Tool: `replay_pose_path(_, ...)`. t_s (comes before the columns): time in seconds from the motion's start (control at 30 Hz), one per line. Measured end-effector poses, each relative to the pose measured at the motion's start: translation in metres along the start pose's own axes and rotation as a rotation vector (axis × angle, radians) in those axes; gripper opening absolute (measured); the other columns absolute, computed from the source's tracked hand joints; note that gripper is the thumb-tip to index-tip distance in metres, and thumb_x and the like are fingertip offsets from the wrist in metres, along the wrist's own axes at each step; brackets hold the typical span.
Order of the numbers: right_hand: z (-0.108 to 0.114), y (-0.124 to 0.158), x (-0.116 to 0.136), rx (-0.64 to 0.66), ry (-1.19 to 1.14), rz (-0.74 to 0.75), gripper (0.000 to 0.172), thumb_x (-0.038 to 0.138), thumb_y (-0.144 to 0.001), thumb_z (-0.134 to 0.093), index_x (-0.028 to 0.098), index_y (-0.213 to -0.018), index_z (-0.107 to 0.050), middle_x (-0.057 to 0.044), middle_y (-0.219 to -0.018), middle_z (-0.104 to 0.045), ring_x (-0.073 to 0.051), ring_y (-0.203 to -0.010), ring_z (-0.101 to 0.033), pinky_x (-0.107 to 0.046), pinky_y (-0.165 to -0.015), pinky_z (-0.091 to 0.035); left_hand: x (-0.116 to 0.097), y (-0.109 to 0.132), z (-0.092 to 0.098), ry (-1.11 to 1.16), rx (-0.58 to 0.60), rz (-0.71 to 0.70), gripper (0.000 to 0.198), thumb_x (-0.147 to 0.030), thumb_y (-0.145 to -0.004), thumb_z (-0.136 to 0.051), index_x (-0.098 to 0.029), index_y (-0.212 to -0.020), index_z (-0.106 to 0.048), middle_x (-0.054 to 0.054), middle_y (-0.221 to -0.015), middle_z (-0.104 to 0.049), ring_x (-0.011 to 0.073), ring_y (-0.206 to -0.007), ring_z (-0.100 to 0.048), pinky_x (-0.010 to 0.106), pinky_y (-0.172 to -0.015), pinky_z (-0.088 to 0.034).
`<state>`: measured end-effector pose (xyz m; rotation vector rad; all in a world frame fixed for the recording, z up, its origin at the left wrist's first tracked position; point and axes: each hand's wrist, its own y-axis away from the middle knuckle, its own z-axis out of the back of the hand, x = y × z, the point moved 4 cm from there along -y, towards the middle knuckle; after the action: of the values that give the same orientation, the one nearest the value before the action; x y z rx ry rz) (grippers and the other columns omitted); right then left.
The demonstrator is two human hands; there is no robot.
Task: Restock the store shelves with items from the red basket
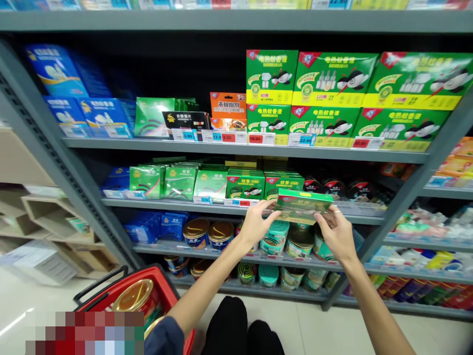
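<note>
Green mosquito-coil box (303, 207): it is in the person's two hands, in front of the right half of the middle shelf (177, 206) and above the tins of the shelf below. Its narrow green top edge, with a yellow patch, and its broad front both show; the print on the front is blurred.

The left hand (256, 223) holds the box's left end, thumb and fingers a little apart around that edge. The right hand (334, 231) grips the right end, thumb against the lower front and the other fingers mostly behind; a ring (336, 212) shows on one finger.

Behind the box, the middle shelf carries green packets (180, 181), upright green mosquito-coil boxes (245, 185) and dark tins (360, 191). On the shelf above, green-and-yellow electric mosquito-liquid boxes (330, 79) stand stacked at the right, an orange cockroach-smoke box (226, 107) beside them and blue boxes (55, 71) at the far left. Under the middle shelf sit blue packets (173, 226), brown-lidded tins (196, 232) and a teal tin (274, 237).

At lower left, a red basket (168, 283) with a black handle (100, 283) contains a brown-lidded coil tin (133, 295), partly covered by pixelation.
</note>
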<state>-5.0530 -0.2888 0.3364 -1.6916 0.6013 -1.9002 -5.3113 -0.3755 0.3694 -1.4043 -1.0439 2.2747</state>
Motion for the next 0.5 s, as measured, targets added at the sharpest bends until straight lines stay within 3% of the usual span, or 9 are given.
replay_pose_path(0.13, -0.013, -0.026, -0.001, -0.016, 0.019, 0.054, 0.059, 0.062, -0.09, -0.081, 0.022, -0.13, -0.067, -0.015, -0.124, -0.08, -0.031, -0.115, -0.079, -0.048, -0.103, -0.066, 0.01, -0.017, 0.0, -0.016, -0.12, 0.0, 0.026, -0.023, -0.096, -0.078, -0.015, -0.12, -0.083, 0.012, -0.113, -0.081, 0.0241, -0.101, -0.078, 0.037, -0.092, -0.067)
replay_pose_path(0.27, -0.023, -0.04, 0.002, -0.023, -0.027, 0.053, 0.06, 0.064, -0.087, -0.084, 0.023, -0.127, -0.069, -0.015, -0.124, -0.079, -0.032, -0.114, -0.079, -0.051, -0.103, -0.066, 0.011, -0.029, 0.004, 0.012, -0.127, -0.001, 0.028, -0.025, -0.097, -0.078, -0.013, -0.121, -0.082, 0.013, -0.112, -0.081, 0.0233, -0.098, -0.079, 0.034, -0.084, -0.068)
replay_pose_path(0.4, -0.028, -0.039, 0.011, -0.003, -0.036, 0.056, 0.058, 0.064, -0.086, -0.085, 0.024, -0.125, -0.07, -0.014, -0.124, -0.08, -0.033, -0.114, -0.079, -0.054, -0.106, -0.066, 0.006, -0.024, 0.015, 0.076, -0.142, 0.003, 0.03, -0.032, -0.099, -0.077, -0.013, -0.121, -0.083, 0.015, -0.119, -0.081, 0.0235, -0.098, -0.08, 0.034, -0.082, -0.068)
replay_pose_path(0.5, -0.04, -0.034, 0.016, 0.043, -0.078, 0.02, 0.06, 0.063, -0.084, -0.087, 0.024, -0.126, -0.072, -0.013, -0.124, -0.08, -0.031, -0.111, -0.08, -0.05, -0.101, -0.068, 0.007, -0.013, 0.032, 0.038, -0.189, -0.002, 0.029, -0.034, -0.099, -0.077, -0.015, -0.119, -0.084, 0.014, -0.12, -0.081, 0.0228, -0.102, -0.079, 0.035, -0.09, -0.066)
